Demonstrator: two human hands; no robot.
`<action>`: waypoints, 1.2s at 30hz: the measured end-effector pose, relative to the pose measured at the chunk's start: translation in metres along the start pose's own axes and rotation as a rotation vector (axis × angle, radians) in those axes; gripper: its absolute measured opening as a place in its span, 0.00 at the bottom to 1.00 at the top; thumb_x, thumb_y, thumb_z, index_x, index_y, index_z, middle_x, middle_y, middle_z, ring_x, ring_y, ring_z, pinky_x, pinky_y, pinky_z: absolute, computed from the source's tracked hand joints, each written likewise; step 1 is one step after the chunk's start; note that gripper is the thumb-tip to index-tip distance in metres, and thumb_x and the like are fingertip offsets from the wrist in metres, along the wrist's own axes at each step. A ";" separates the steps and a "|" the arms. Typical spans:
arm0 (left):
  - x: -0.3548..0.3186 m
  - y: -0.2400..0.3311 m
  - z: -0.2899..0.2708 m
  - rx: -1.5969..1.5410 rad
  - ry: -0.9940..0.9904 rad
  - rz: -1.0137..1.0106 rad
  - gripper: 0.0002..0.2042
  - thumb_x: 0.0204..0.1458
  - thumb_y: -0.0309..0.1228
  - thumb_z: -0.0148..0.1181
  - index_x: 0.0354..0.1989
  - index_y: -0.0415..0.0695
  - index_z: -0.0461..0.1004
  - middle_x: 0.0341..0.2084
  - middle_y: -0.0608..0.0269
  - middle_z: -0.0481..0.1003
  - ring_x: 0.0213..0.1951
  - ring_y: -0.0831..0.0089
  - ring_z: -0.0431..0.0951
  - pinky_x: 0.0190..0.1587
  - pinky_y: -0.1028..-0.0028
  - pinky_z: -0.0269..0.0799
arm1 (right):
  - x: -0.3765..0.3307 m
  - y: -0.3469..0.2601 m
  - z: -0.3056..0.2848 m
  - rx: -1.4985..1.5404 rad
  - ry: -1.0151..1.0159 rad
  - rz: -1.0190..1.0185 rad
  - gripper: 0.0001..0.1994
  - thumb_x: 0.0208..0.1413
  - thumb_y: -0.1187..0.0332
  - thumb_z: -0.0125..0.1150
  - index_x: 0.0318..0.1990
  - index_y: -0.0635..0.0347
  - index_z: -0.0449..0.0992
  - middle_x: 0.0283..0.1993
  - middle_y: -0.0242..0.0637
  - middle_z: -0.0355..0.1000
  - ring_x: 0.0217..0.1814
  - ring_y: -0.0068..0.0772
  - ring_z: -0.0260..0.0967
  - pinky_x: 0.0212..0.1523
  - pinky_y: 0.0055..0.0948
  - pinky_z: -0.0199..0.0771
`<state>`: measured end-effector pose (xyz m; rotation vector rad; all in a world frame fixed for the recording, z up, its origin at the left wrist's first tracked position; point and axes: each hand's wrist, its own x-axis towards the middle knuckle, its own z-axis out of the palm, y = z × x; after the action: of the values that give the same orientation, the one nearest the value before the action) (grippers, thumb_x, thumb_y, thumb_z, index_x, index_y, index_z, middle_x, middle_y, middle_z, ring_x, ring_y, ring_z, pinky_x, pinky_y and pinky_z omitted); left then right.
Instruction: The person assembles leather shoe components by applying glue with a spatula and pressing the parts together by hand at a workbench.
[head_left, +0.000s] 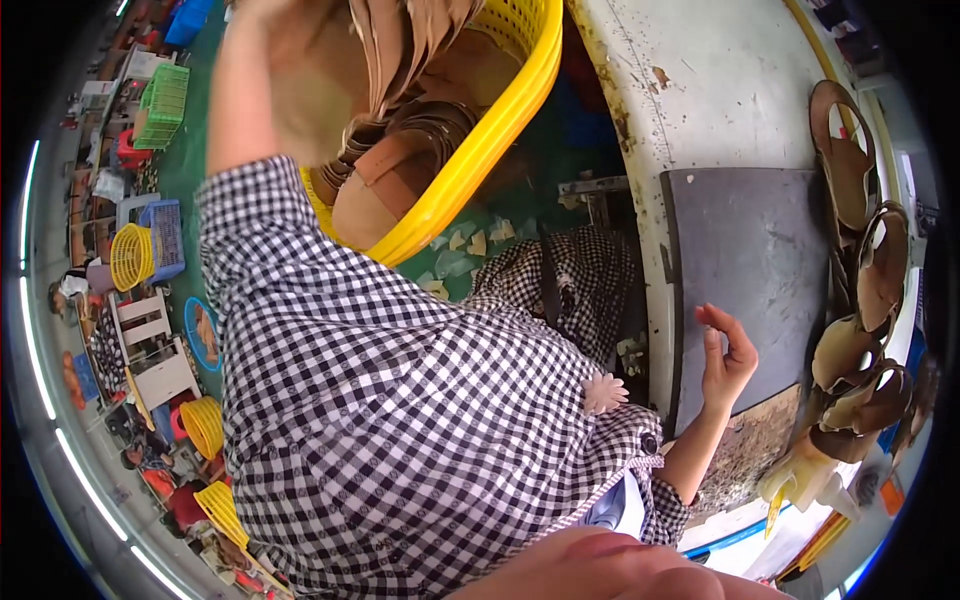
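Note:
My left arm reaches up and left over a yellow plastic basket [470,178]. My left hand [285,25] is at the top edge beside a bunch of brown leather strips [395,45]; its fingers are blurred and partly cut off, so its grip does not show. Lower in the basket are more stacked brown leather pieces [435,125] and a tan sole-shaped piece with a brown band [375,195]. My right hand [728,355] is above a dark grey mat [755,250] on the worktable, fingers loosely bent and apart, with nothing visible in it.
Several brown sandals [850,180] line the table's far right side. A pale shoe last [815,480] is near them. The white worktable [700,80] has a worn edge. Scraps [460,255] litter the green floor. Left are a green crate [162,105], other yellow baskets [130,256] and people at work.

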<state>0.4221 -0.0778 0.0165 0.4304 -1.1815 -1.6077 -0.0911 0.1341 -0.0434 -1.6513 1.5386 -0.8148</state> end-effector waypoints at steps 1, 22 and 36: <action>-0.009 -0.032 -0.032 0.004 -0.006 0.003 0.16 0.44 0.23 0.54 0.44 0.38 0.69 0.36 0.57 0.74 0.39 0.63 0.73 0.45 0.71 0.67 | 0.003 0.000 0.000 -0.009 -0.004 -0.009 0.10 0.48 0.74 0.56 0.38 0.67 0.73 0.33 0.38 0.74 0.38 0.27 0.70 0.43 0.24 0.66; 0.250 -0.284 0.334 1.192 -0.280 0.259 0.22 0.40 0.45 0.57 0.40 0.41 0.69 0.40 0.53 0.71 0.44 0.59 0.70 0.46 0.66 0.65 | -0.015 -0.053 -0.005 -0.240 0.071 -0.055 0.12 0.42 0.70 0.61 0.36 0.60 0.75 0.31 0.41 0.72 0.34 0.41 0.69 0.35 0.32 0.69; 0.210 -0.202 0.340 1.242 -0.745 0.570 0.18 0.43 0.20 0.44 0.43 0.46 0.71 0.35 0.54 0.73 0.38 0.58 0.72 0.39 0.66 0.69 | -0.018 -0.020 -0.073 0.011 0.517 0.126 0.15 0.42 0.70 0.61 0.40 0.62 0.73 0.45 0.42 0.70 0.44 0.35 0.69 0.44 0.30 0.68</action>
<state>-0.0233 -0.1080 0.0550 0.1830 -2.5478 -0.3424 -0.1432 0.1459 0.0127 -1.3791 1.9563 -1.2433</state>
